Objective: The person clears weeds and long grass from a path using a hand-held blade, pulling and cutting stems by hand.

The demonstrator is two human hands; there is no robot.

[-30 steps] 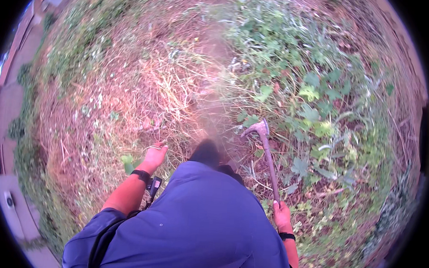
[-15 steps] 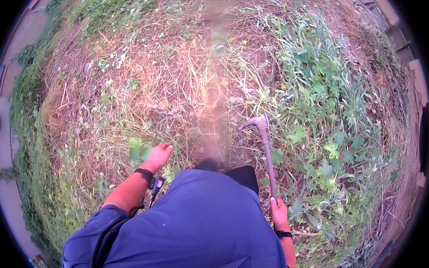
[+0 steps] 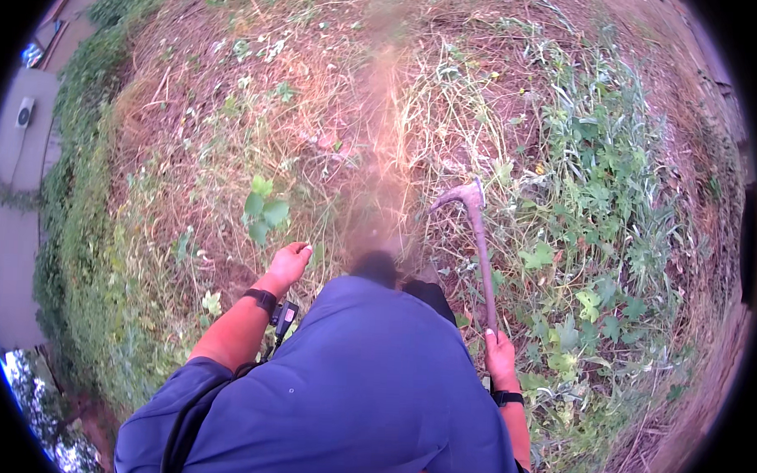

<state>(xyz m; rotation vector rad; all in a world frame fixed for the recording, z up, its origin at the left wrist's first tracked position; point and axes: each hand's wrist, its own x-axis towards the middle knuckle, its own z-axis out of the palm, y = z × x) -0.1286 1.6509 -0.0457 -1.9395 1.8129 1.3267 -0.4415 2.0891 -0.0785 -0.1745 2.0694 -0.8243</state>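
Observation:
My right hand (image 3: 499, 357) is closed round the lower end of a small pick (image 3: 484, 257). Its brownish handle slants up and slightly left to a curved head, whose narrow point faces left above the weeds. My left hand (image 3: 288, 263) is curled with fingertips pressed together, held out over the ground left of my body; nothing shows in it. Just beyond that hand stands a broad-leaved green plant (image 3: 265, 209). Between the hands, a dark shoe (image 3: 373, 268) shows blurred past my blue shirt.
Dry straw and cut stalks (image 3: 357, 144) litter reddish soil ahead. Dense leafy weeds (image 3: 606, 178) grow at the right. A green hedge of vines (image 3: 80, 184) runs along the left, beside a grey wall (image 3: 12, 224) with a boxy white unit (image 3: 25, 112).
The ground and plants have shifted up and to the right in the view. My right hand and the pick sit slightly higher; both hands keep the same grip shape.

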